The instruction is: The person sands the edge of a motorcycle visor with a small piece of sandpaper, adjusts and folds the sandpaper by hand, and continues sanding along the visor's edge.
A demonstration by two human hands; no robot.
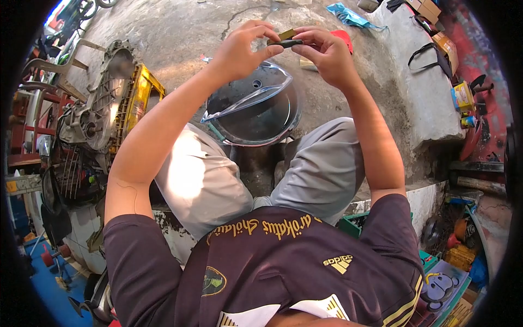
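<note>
Both of my hands are raised in front of me, above a dark round basin (218,133). Between their fingertips is a small dark elongated piece (289,43), with a small yellow-brown block (286,34) right behind it. My left hand (243,48) pinches the left end and my right hand (326,53) pinches the right end. Which fingers touch the block, I cannot tell. A clear curved visor-like sheet (253,98) lies across the basin, which stands on the floor just beyond my knees.
To the left are a metal engine casing (90,117) and a yellow crate (143,90). A blue plastic bag (348,15) and a red object (343,39) lie on the concrete floor. A raised concrete ledge (417,90) runs along the right, with boxes and a black strap.
</note>
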